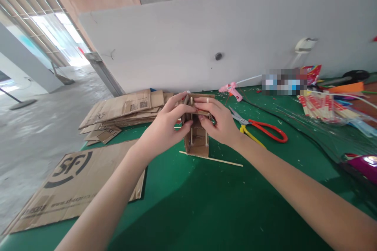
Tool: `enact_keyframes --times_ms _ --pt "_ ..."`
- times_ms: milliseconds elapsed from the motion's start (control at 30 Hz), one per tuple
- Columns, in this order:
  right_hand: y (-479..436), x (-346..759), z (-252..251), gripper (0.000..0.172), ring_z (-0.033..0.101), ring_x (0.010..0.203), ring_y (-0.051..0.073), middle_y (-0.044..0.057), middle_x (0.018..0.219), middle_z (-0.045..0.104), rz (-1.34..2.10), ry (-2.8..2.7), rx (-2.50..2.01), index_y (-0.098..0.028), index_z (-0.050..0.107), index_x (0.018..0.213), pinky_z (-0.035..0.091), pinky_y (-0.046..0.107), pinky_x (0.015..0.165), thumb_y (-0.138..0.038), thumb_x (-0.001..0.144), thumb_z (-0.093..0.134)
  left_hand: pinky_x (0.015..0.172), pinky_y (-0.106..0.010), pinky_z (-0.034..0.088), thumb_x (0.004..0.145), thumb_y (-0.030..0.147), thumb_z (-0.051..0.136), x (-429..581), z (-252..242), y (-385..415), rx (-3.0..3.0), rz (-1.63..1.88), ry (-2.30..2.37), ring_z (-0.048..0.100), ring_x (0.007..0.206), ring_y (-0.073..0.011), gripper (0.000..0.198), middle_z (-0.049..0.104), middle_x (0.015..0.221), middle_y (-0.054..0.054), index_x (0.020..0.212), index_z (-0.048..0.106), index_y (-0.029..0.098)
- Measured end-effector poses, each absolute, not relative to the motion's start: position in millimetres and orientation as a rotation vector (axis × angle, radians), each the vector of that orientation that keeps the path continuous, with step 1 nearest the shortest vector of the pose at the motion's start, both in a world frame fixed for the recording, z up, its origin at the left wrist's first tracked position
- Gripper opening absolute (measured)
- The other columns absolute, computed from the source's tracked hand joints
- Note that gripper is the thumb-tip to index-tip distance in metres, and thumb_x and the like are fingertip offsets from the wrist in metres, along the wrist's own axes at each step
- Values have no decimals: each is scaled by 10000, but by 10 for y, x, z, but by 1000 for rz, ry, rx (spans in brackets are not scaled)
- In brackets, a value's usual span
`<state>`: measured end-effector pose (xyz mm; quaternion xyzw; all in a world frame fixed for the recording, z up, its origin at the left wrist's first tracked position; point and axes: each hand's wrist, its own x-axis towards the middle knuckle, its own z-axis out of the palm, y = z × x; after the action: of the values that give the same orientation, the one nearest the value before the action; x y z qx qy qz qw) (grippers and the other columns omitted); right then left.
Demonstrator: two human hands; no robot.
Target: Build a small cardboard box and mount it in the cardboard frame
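Note:
A small cardboard structure (198, 150) with thin wooden sticks inside it stands upright on the green table in front of me. My left hand (172, 119) grips its left side, with thumb and fingers curled at the upper part. From the right, my right hand (219, 119) holds its upper right part, fingers over the upper cardboard piece and thumb below. My fingers hide part of the upper cardboard. A loose wooden stick (225, 162) lies on the table at the structure's base.
Red-handled scissors (266, 128), yellow-handled pliers (250, 135) and a pink glue gun (231, 90) lie to the right. Cardboard sheets (118, 106) are stacked at the left, with a printed sheet (97, 176) nearer. Packaged sticks (319, 108) lie far right. A white wall (176, 47) stands behind.

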<state>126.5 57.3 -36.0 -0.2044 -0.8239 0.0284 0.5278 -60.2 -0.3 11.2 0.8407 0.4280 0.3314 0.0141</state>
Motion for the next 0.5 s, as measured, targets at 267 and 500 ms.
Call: enact_keyframes --times_ms 267,500 --pt "609 1297 -449 324 596 1116 229 68 1194 658 -22 -2010 -492 -256 599 1096 465 451 938 -156 797 528 938 -416 527 907 208 462 -604 119 -25 2766 886 1423 572 1158 -231 214 303 1505 -89 1042 626 231" --pt "592 1312 -478 333 598 1110 240 73 1204 651 -9 -2072 -474 -251 594 1136 446 463 957 -260 806 548 861 -410 538 908 194 422 -594 143 -47 2756 759 1534 636 987 -206 251 246 1524 -110 1052 625 223"
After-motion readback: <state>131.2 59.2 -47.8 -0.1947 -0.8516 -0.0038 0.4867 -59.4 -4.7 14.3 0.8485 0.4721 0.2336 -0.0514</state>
